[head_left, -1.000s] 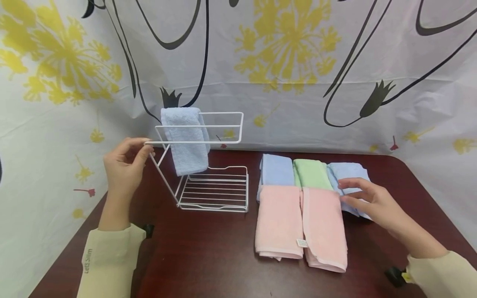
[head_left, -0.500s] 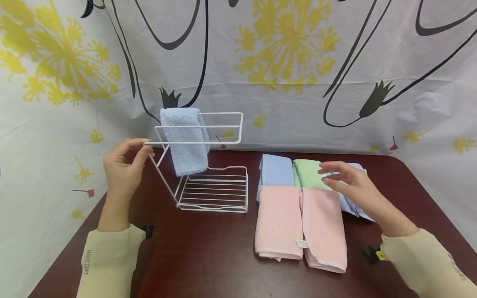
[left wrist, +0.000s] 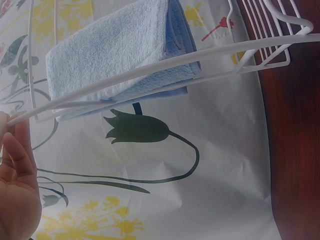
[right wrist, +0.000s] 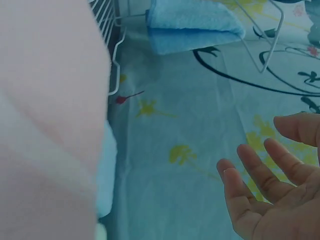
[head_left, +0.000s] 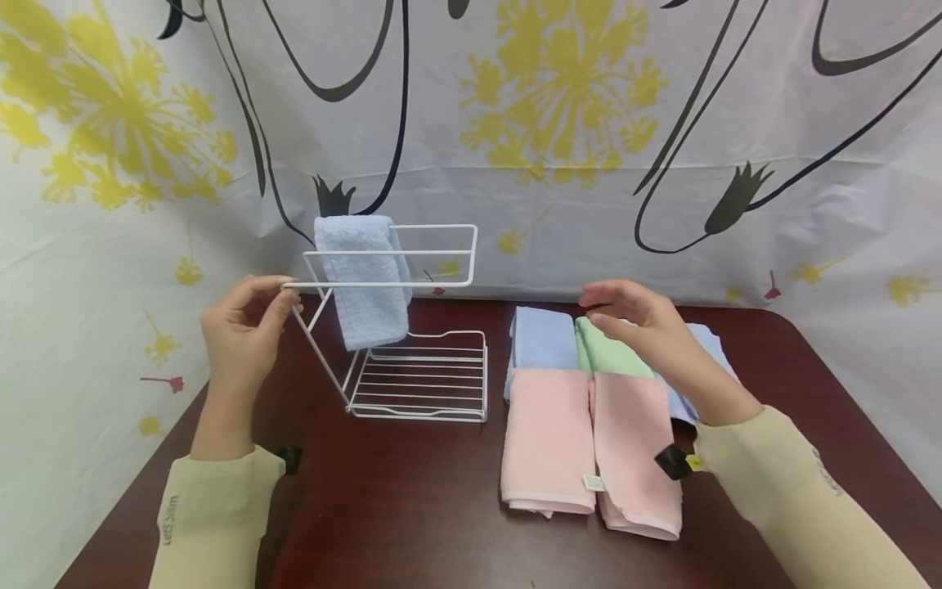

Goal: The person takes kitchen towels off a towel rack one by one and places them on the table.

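Observation:
My left hand [head_left: 246,327] pinches the upper left corner of a white wire rack [head_left: 412,409] between thumb and fingers. Over the rack's back top rail hangs a folded light blue towel [head_left: 368,303], also seen in the left wrist view as a blue towel [left wrist: 120,55]. My right hand [head_left: 640,327] hovers with relaxed, spread fingers above a folded green towel [head_left: 611,352] and holds nothing. Beside that lies a folded blue towel [head_left: 545,339]; another blue towel [head_left: 714,348] is partly hidden behind the right forearm. Two folded pink towels [head_left: 550,442] lie in front.
Dark reddish-brown wood shows on the table [head_left: 397,507]. A white patterned cloth [head_left: 545,229] hangs right behind the table and along its sides. The rack's upper rails jut out to the right above its slatted base.
My right hand has moved left and slightly away from me, from over the right-hand blue towel to over the green one. The left hand keeps its grip on the rack.

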### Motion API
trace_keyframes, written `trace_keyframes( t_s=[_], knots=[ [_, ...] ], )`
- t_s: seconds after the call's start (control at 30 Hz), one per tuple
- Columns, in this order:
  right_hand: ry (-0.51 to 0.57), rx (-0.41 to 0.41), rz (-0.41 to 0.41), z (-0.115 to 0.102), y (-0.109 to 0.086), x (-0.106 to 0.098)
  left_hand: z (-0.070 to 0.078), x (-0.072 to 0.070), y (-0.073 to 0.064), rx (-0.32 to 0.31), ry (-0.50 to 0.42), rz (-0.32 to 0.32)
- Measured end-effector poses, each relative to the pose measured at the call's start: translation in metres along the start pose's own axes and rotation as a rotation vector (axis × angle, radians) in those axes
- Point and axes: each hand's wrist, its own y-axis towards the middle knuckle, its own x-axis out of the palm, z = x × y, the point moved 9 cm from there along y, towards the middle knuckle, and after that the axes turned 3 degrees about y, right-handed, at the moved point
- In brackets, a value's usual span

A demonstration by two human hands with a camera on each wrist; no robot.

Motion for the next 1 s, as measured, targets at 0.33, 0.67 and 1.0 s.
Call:
trace_keyframes(
  t_s=[0.33,0.67,1.0],
  knots=[
    [0.013,-0.079,0.010,-0.052,0.040,0.020,0.003,0.000,0.000,-0.007,0.026,-0.004],
    [-0.013,-0.237,0.022,-0.101,0.072,0.041,0.005,0.001,0.002,0.009,0.095,-0.016],
    [-0.035,-0.279,0.009,-0.134,0.108,0.062,0.005,0.002,0.000,0.002,0.095,-0.021]
  ],
)
